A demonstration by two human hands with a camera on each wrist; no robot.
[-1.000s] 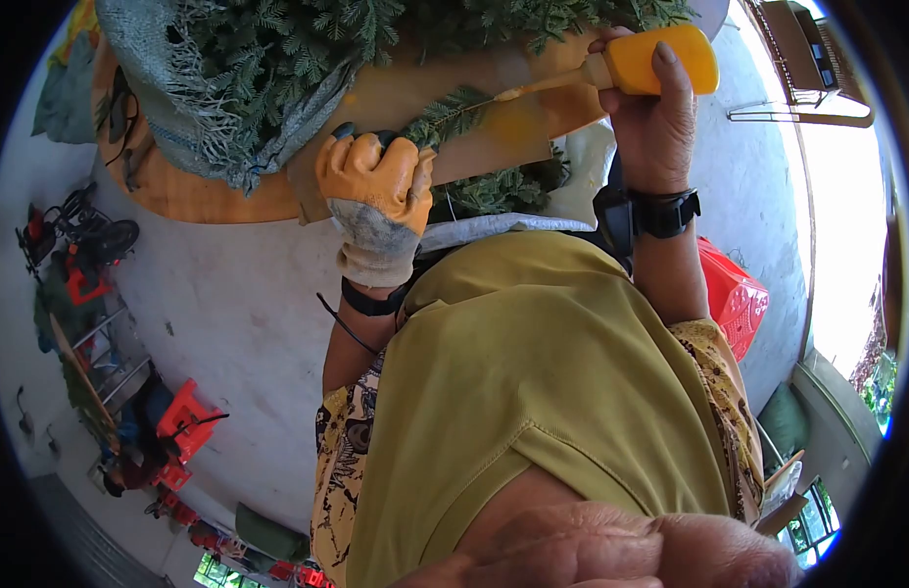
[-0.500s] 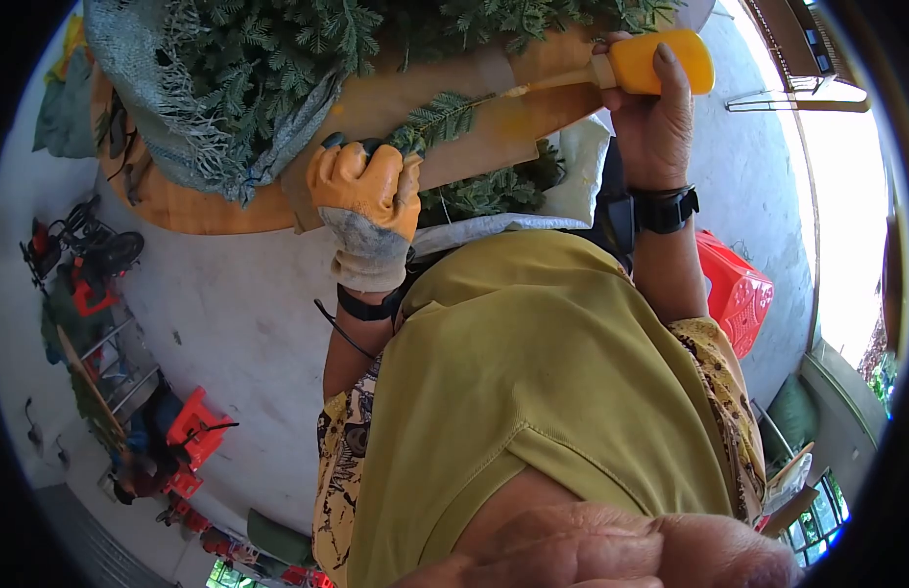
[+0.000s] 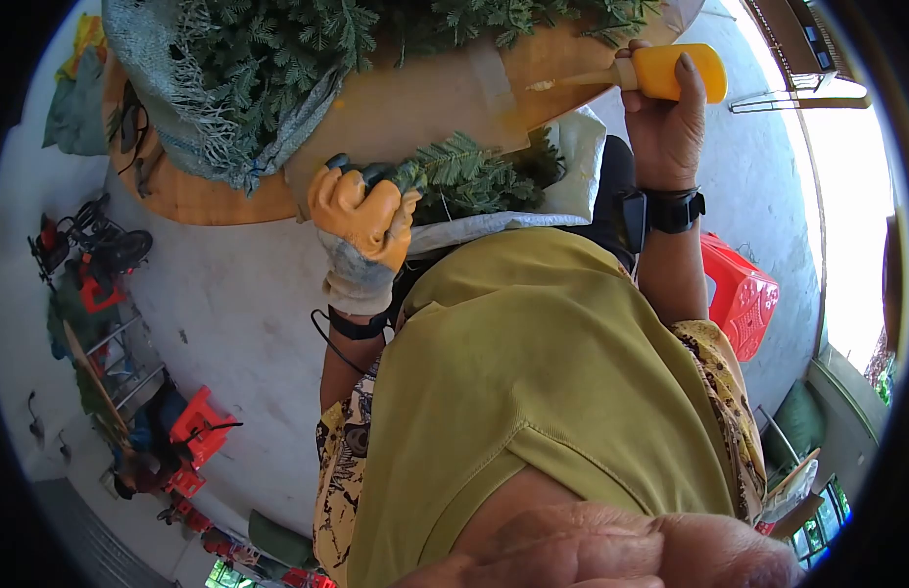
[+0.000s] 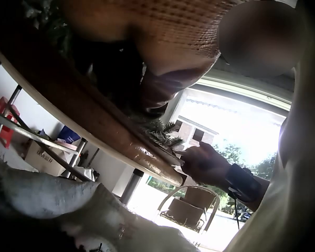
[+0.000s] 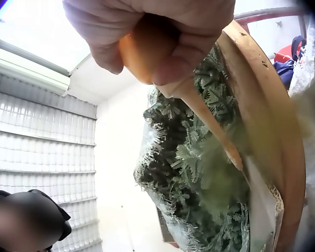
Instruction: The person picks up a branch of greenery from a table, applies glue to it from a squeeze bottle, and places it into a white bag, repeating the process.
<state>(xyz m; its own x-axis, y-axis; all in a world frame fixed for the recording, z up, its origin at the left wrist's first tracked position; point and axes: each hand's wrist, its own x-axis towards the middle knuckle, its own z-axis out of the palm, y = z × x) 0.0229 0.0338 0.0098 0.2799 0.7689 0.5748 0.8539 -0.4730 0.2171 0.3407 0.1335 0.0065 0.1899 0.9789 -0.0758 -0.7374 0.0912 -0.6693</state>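
My left hand (image 3: 361, 220), in an orange-coated glove, grips the stem end of a green fir sprig (image 3: 453, 157). The sprig points right, just off the near edge of a cardboard sheet (image 3: 406, 98), and overlaps fir greenery in a white sack (image 3: 582, 162) at my lap. In my bare right hand (image 3: 667, 137) is a yellow squeeze bottle (image 3: 685, 73), held on its side. Its long tapered nozzle (image 5: 210, 121) points left over the table, with pale residue at the tip. A gap separates nozzle and sprig. In the left wrist view, the glove (image 4: 173, 42) mostly hides the held stem.
A round wooden table (image 3: 210, 201) carries the cardboard and a frayed woven sack (image 3: 151, 59) spilling a large heap of fir branches (image 3: 288, 49). A red stool (image 3: 739, 294) stands at my right. A chair (image 4: 191, 207) sits beyond the table.
My left hand has drawn the sprig away from the nozzle tip, down toward my lap and off the cardboard. The bottle has shifted slightly right and lower.
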